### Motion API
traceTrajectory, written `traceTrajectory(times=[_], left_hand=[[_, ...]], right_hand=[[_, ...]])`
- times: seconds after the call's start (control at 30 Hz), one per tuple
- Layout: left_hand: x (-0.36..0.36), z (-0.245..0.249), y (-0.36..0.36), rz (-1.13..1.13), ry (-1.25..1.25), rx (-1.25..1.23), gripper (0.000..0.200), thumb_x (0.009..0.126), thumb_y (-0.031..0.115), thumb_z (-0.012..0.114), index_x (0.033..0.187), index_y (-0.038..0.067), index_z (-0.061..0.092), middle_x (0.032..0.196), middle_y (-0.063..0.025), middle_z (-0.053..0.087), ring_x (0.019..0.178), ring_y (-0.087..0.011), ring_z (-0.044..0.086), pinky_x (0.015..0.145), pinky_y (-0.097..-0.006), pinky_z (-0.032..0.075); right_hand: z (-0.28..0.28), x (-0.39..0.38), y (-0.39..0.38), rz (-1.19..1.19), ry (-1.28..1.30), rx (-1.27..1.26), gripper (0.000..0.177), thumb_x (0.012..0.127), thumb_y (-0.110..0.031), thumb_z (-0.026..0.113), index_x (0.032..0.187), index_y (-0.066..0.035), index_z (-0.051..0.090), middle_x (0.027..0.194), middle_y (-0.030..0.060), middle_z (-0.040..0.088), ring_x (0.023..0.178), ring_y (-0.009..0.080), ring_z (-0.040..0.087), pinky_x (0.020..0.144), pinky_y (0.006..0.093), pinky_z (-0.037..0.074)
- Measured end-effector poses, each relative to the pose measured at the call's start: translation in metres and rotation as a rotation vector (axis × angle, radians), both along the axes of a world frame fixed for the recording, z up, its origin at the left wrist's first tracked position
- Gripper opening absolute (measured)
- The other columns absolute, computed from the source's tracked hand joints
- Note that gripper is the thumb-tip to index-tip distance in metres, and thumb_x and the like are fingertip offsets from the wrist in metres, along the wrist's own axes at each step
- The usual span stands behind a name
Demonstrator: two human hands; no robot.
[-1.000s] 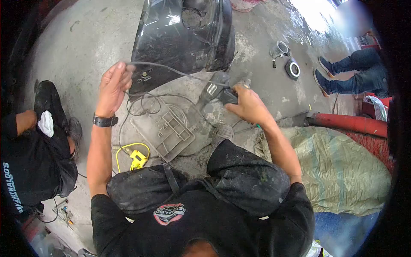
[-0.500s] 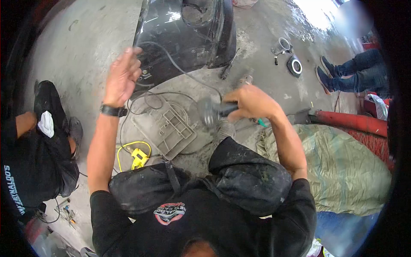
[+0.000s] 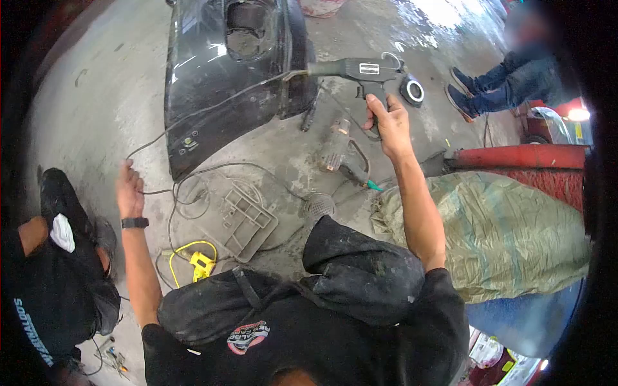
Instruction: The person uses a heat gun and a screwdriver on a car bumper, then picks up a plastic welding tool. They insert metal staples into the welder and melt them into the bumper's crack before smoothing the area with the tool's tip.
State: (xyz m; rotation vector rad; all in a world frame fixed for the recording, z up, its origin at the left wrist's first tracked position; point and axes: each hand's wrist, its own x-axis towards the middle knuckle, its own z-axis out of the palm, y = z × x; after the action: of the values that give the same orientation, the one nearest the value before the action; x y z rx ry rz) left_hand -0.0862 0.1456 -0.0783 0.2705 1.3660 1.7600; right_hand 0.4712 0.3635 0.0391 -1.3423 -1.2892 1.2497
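My right hand [image 3: 391, 127] is closed around the grip of a black pistol-shaped power tool [image 3: 351, 68]. The tool is raised over the floor with its narrow end to the left and a white label on its side. On the far left, my left hand [image 3: 131, 193] is closed on a dark power cord [image 3: 199, 110], which stretches up toward the tool. Behind and below the tool lies a black, glossy car body panel [image 3: 225, 90] with a large opening. Another gun-shaped tool [image 3: 335, 148], dusty and with a green bit, rests on the floor below my right hand.
A plastic frame [image 3: 248, 222] lies between my feet, and a yellow corded device [image 3: 202, 264] beside my left leg. A ring-shaped part [image 3: 412, 91] sits past the tool. Right: a wrapped bundle [image 3: 496, 235] and a red beam [image 3: 515, 157]. People are at left [image 3: 51, 283] and upper right [image 3: 502, 83].
My right hand has lifted the black tool upward and turned it, narrow end left. My left hand has moved left and down, drawing the cord out. The view has shifted slightly.
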Motion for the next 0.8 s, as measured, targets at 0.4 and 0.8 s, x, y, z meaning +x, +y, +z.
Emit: traceTrajectory(times=[0.4, 0.8], left_hand=[[-0.025, -0.018, -0.008, 0.002, -0.062, -0.110, 0.025, 0.104, 0.029, 0.058, 0.108, 0.005, 0.062, 0.064, 0.0090, 0.030, 0.054, -0.0032, 0.029, 0.049, -0.0207, 0.023], [-0.090, 0.173, -0.085, 0.143, 0.510, -0.193, 0.032, 0.099, 0.038, 0.064, 0.110, 0.008, 0.067, 0.104, -0.0020, 0.064, 0.094, -0.0128, 0.059, 0.087, -0.0299, 0.046]], right_hand=[[0.005, 0.025, -0.017, 0.263, 0.381, -0.472, 0.038, 0.101, -0.043, 0.059, 0.107, -0.006, 0.059, 0.069, 0.0027, 0.056, 0.048, 0.0143, 0.053, 0.046, 0.0289, 0.047], [-0.090, 0.052, -0.054, 0.203, -0.250, -0.448, 0.058, 0.090, -0.029, 0.077, 0.125, 0.011, 0.053, 0.069, 0.0032, 0.059, 0.052, 0.0131, 0.058, 0.048, 0.0280, 0.045]])
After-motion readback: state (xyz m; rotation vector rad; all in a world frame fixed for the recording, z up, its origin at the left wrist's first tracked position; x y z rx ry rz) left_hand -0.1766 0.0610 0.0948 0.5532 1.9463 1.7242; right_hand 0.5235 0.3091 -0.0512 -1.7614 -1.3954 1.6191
